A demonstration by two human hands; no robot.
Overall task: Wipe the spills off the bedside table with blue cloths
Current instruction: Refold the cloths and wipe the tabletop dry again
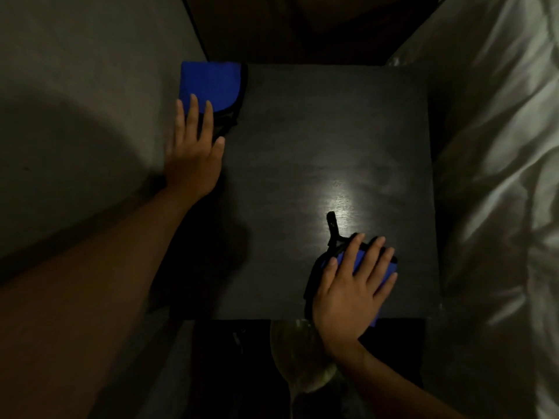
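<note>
A dark square bedside table (pixel 317 131) fills the middle of the dim head view. One folded blue cloth with black edging (pixel 208 83) lies at the table's far left corner. My left hand (pixel 193 152) rests flat with its fingertips on that cloth's near edge. A second blue cloth (pixel 361 261) lies near the front right edge, mostly covered by my right hand (pixel 348 291), which presses flat on it with fingers spread. A black loop of that cloth sticks out toward a bright glare patch. No spill is distinguishable in the dim light.
White bedding (pixel 499 176) runs along the table's right side. A grey wall or panel (pixel 75 116) stands to the left. A clear stemmed glass (pixel 299 358) shows below the table's front edge, beside my right wrist.
</note>
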